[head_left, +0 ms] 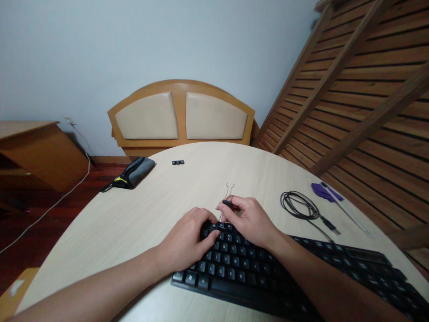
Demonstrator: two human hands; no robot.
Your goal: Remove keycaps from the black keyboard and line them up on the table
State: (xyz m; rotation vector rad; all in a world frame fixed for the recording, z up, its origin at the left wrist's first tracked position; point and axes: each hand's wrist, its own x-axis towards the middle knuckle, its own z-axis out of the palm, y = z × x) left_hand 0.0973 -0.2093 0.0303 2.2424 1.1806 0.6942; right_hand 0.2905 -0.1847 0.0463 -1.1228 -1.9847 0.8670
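A black keyboard (231, 260) lies at a slant on the round table. My right hand (250, 217) grips a wire keycap puller (227, 203) by its black middle. One pair of its hooked wire ends points away from me; the other end reaches down toward the keyboard's upper left corner. There, my left hand (191, 235) has thumb and forefinger closed around a black keycap (221, 226) at the puller's lower end. Whether that keycap is fully off the board I cannot tell, since the fingers partly cover it.
Three loose keycaps (178, 163) sit in a row near the table's far edge. To their left is a black and grey pouch (139, 172). On the right are the coiled USB cable (300, 205), a purple cloth (323, 192) and a slim brush (346, 209).
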